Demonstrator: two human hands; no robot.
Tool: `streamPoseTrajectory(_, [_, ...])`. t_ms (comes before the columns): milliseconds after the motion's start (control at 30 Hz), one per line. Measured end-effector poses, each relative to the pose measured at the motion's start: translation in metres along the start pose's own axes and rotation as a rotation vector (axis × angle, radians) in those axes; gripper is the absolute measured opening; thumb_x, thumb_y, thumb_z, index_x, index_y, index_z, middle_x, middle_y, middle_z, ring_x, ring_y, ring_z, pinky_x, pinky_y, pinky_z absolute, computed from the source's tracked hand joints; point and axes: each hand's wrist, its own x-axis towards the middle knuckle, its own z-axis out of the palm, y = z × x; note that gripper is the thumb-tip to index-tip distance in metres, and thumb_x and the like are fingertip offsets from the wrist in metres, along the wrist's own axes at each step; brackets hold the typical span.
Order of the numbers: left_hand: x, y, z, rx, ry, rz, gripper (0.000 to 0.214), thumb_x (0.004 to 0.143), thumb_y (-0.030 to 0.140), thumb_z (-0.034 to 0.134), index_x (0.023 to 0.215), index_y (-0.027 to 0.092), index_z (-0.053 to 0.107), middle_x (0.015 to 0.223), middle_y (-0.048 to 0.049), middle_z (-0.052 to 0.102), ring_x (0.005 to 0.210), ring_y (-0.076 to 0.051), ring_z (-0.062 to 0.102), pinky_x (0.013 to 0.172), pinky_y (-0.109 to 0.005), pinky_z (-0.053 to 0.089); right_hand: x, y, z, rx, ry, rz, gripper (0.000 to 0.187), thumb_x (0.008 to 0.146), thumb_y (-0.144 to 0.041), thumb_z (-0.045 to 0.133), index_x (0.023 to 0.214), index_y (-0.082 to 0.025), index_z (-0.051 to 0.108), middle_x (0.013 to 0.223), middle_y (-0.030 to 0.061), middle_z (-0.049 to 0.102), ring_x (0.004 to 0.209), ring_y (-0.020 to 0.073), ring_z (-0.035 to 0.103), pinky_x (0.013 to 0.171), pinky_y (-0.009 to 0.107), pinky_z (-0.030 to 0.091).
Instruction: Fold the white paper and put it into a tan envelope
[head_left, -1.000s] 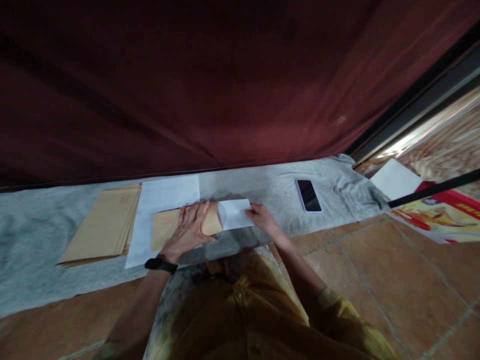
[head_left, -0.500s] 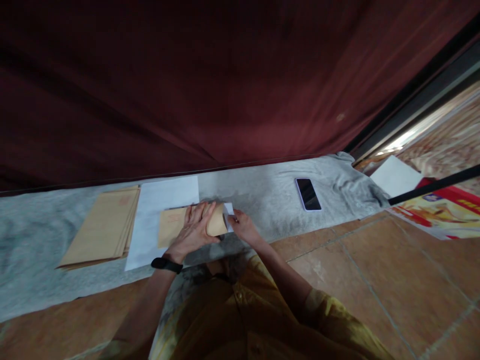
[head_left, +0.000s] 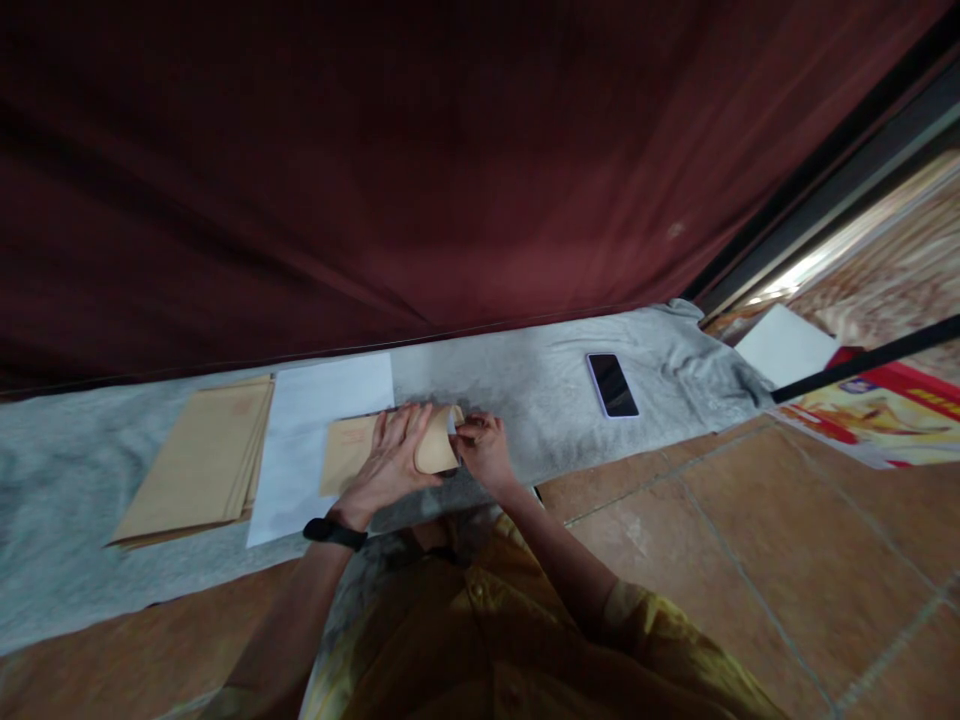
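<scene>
A brown paper envelope (head_left: 347, 448) lies partly on a stack of white paper (head_left: 322, 395), its right end bowed open. My left hand (head_left: 391, 462) grips the envelope from above, fingers across its top and thumb at the near edge. At the open mouth, my right hand (head_left: 487, 458) has its fingers closed on a white sheet of paper (head_left: 451, 422). Most of that sheet is hidden inside the envelope, with only a small white part showing by the fingertips.
More brown envelopes (head_left: 199, 455) are piled at the left on the grey cloth (head_left: 525, 370). A phone (head_left: 613, 385) rests to the right. Behind hangs a dark red curtain (head_left: 450, 200). A colourful printed box (head_left: 877, 410) lies on the tiled floor at the right.
My right hand has pushed the white sheet leftward, deeper into the envelope, so less of it sticks out. My left hand keeps its hold on the envelope.
</scene>
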Motion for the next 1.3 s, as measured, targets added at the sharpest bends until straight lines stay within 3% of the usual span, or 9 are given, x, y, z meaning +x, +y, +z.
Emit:
streamPoseTrajectory(200, [0.0,0.001,0.0,0.038,-0.036,0.001,0.126,0.066,0.056,0.082,0.162,0.018,0.01,0.16,-0.0246,0.032,0.15,-0.042,0.028,0.122,-0.062,0.015,-0.003,0.001,0.001,0.216,-0.145,0.119,0.022,0.086,-0.015,0.057,0.068,-0.02,0.068,0.072,0.0001,0.065,0.068,0.0137,0.059,0.065,0.022,0.041])
streamPoseTrajectory(333, [0.002,0.004,0.001,0.055,-0.065,0.007,0.127,0.064,0.055,0.083,0.162,0.018,0.01,0.161,-0.0251,0.03,0.151,-0.041,0.026,0.122,-0.061,0.014,-0.005,0.005,0.004,0.316,-0.103,0.163,0.013,0.083,-0.017,0.055,0.075,-0.021,0.065,0.069,-0.0021,0.062,0.066,0.014,0.059,0.062,0.022,0.04])
streamPoseTrajectory(467, [0.006,0.006,0.001,0.047,-0.073,0.02,0.125,0.064,0.054,0.083,0.161,0.018,0.014,0.161,-0.0248,0.03,0.151,-0.042,0.025,0.122,-0.062,0.013,-0.008,0.009,0.009,0.403,-0.008,0.168,0.014,0.079,-0.017,0.054,0.09,-0.022,0.061,0.076,-0.0029,0.062,0.071,0.0149,0.059,0.07,0.024,0.046])
streamPoseTrajectory(667, [0.01,0.006,-0.001,0.032,-0.07,0.031,0.124,0.064,0.053,0.083,0.162,0.02,0.014,0.163,-0.0236,0.027,0.152,-0.041,0.022,0.122,-0.062,0.012,-0.01,0.013,0.011,0.515,0.03,0.206,0.065,0.077,-0.018,0.056,0.14,-0.02,0.042,0.08,-0.0038,0.06,0.069,0.015,0.058,0.07,0.026,0.05])
streamPoseTrajectory(733, [0.01,0.006,0.0,0.025,-0.068,0.039,0.124,0.064,0.053,0.083,0.162,0.021,0.013,0.163,-0.0228,0.026,0.152,-0.041,0.021,0.122,-0.063,0.011,-0.009,0.014,0.01,0.511,0.036,0.241,0.072,0.076,-0.018,0.058,0.146,-0.019,0.038,0.078,-0.004,0.061,0.07,0.0157,0.059,0.072,0.027,0.051])
streamPoseTrajectory(900, [0.012,0.007,-0.001,0.03,-0.089,0.048,0.122,0.067,0.052,0.082,0.162,0.02,0.012,0.164,-0.0233,0.025,0.153,-0.04,0.019,0.122,-0.063,0.011,-0.005,0.017,0.01,0.598,-0.05,0.251,0.039,0.073,-0.016,0.057,0.111,-0.021,0.067,0.086,-0.001,0.07,0.083,0.0173,0.065,0.078,0.027,0.053])
streamPoseTrajectory(1033, [0.012,0.01,-0.005,0.031,-0.094,0.064,0.119,0.07,0.05,0.081,0.162,0.024,0.011,0.168,-0.0206,0.016,0.155,-0.04,0.013,0.122,-0.064,0.008,-0.002,0.018,0.01,0.781,-0.023,0.394,0.015,0.069,-0.017,0.058,0.079,-0.021,0.068,0.071,-0.003,0.067,0.074,0.0169,0.064,0.07,0.025,0.052])
streamPoseTrajectory(1167, [0.006,0.022,-0.006,-0.025,0.009,0.022,0.113,0.075,0.05,0.078,0.162,0.024,0.011,0.169,-0.0185,0.011,0.155,-0.039,0.011,0.123,-0.063,0.008,0.003,0.017,0.005,0.881,0.063,0.47,0.013,0.068,-0.021,0.058,0.079,-0.02,0.064,0.074,0.0004,0.07,0.071,0.0177,0.065,0.064,0.026,0.053])
streamPoseTrajectory(1300, [-0.001,0.045,0.008,-0.257,0.244,-0.22,0.095,0.088,0.051,0.064,0.162,0.025,0.01,0.169,-0.0165,0.014,0.156,-0.033,0.015,0.122,-0.055,0.025,0.003,0.013,-0.001,1.045,0.156,0.575,0.016,0.066,-0.026,0.06,0.082,-0.023,0.06,0.077,0.0017,0.071,0.07,0.0193,0.067,0.061,0.028,0.054])
